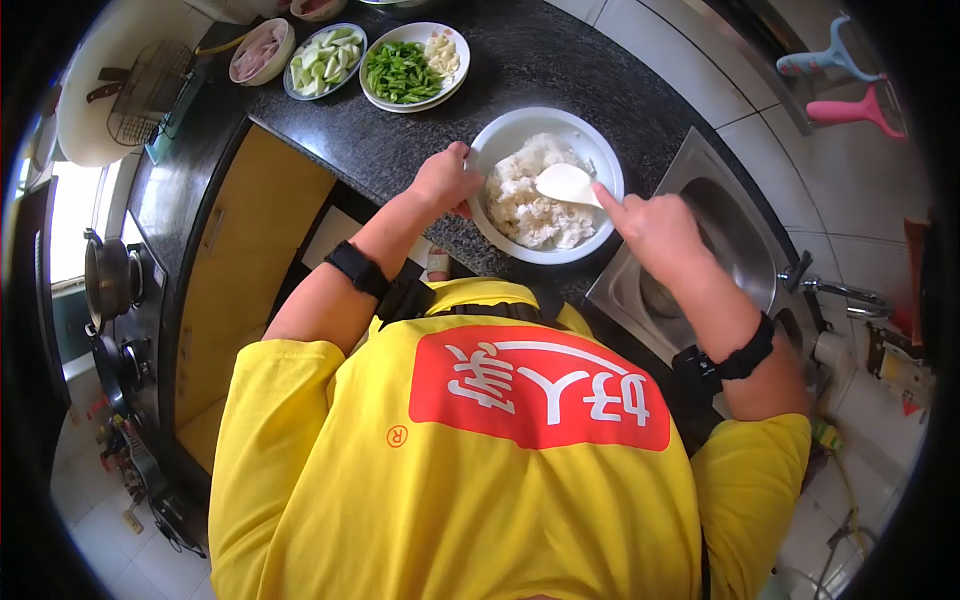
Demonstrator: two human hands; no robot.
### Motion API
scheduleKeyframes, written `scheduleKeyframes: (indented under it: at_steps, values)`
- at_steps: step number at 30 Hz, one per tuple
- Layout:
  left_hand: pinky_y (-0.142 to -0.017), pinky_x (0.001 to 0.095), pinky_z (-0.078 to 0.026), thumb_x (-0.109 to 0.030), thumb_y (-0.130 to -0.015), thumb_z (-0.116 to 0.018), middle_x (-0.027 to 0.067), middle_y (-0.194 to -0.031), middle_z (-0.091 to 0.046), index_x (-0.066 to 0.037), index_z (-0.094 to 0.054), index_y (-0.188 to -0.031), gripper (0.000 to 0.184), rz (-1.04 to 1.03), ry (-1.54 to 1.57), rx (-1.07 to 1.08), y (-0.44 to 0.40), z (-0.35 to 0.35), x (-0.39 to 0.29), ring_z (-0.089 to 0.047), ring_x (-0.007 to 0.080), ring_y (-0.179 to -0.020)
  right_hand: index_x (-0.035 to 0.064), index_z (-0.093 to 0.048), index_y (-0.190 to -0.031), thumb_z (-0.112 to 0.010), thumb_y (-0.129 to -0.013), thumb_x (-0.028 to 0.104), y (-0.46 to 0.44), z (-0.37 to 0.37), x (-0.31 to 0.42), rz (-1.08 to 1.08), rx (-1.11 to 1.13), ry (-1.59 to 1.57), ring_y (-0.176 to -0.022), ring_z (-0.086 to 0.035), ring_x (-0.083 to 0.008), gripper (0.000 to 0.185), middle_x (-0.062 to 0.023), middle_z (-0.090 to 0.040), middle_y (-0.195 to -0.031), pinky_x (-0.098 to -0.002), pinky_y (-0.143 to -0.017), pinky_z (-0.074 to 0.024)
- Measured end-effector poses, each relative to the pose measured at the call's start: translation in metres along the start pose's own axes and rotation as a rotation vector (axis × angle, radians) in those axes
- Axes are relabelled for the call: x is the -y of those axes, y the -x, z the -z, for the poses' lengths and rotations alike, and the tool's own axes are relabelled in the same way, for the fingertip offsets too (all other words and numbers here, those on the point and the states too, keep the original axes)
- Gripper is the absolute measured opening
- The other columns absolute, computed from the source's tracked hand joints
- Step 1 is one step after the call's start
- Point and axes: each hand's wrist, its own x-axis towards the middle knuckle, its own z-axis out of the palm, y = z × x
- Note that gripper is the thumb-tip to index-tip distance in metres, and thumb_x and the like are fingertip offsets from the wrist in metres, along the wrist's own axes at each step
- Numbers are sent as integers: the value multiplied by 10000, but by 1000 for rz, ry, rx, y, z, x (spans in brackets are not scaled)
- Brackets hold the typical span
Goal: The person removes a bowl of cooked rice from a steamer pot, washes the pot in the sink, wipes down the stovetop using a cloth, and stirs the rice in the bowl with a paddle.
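Observation:
A white bowl [480, 228] of cooked rice [530, 212] stands on the dark speckled counter near its front edge. My left hand [446, 181] grips the bowl's left rim, thumb at the top edge and fingers curled round the outer side. In my right hand [662, 232] is a white rice paddle [567, 184], its handle mostly hidden by my fingers. The index finger is stretched along the handle. The paddle's broad blade lies against the rice, right of the bowl's middle. Some of the rice looks loose, some clumped.
A plate [374, 97] of chopped green vegetable and minced garlic, a plate of sliced pale-green vegetable [325, 62] and a bowl of sliced meat [261, 52] stand at the back left. A steel sink [740, 225] with a faucet [845, 293] lies right. Pans [108, 280] are far left.

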Motion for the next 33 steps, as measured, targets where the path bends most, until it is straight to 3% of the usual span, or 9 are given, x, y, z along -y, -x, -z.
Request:
scheduleKeyframes:
  at_steps: [4,9,15,19,23,26,29,33]
  values:
    - [-456,309,-545,-109,-775,-574,153,-776,-636,-4,-447,-1196,452,-39,-78,9,-14,3,-2,-643,206,-540,85,-504,-1244,-517,-775,70,-9,-42,21,-147,-8,-148,-540,-617,-216,470,-54,-586,-626,-347,-470,-485]
    - [-474,286,-530,-131,-803,-577,129,-781,-638,-20,-447,-1230,460,-128,-165,67,-32,19,-3,-629,162,-542,183,-541,-1214,-505,-792,75,-12,-34,-1,-204,-101,-284,-566,-620,-216,437,-56,-584,-630,-337,-507,-493]
    - [-527,272,-548,-133,-818,-596,103,-770,-633,-49,-398,-1314,541,-94,-8,169,-32,27,0,-628,147,-569,183,-559,-1195,-510,-791,81,-35,20,-5,-138,-201,-109,-555,-612,-173,419,-17,-576,-630,-307,-482,-475]
    - [-558,275,-565,-85,-790,-610,110,-786,-639,-34,-401,-1309,562,-78,65,182,-32,28,1,-633,151,-582,147,-569,-1185,-529,-733,67,-67,12,14,16,-175,-45,-496,-578,-187,461,-34,-556,-614,-311,-464,-467]
    - [-540,279,-563,-67,-780,-606,123,-796,-644,-17,-419,-1289,544,-85,70,174,-34,26,4,-636,160,-577,126,-560,-1191,-539,-727,74,-38,4,9,10,-124,-91,-481,-568,-189,467,-28,-548,-605,-313,-439,-446]
    - [-518,279,-556,-60,-776,-605,127,-794,-645,-7,-438,-1268,522,-77,24,130,-32,24,0,-636,166,-567,165,-485,-1278,-544,-728,57,-4,-5,0,-86,-22,-116,-481,-564,-213,563,-60,-544,-630,-346,-452,-452]
    - [-508,277,-549,-60,-775,-604,129,-791,-644,-2,-447,-1259,513,-96,-18,107,-33,23,1,-637,167,-565,183,-473,-1287,-523,-764,65,2,-30,9,-202,47,-101,-517,-603,-207,539,-54,-580,-661,-344,-460,-477]
    - [-499,276,-542,-64,-773,-603,124,-782,-642,0,-447,-1261,517,-121,-39,94,-33,22,-1,-630,158,-552,230,-483,-1279,-536,-795,94,-6,-48,5,-233,-99,-277,-523,-598,-234,506,-61,-562,-640,-348,-482,-480]
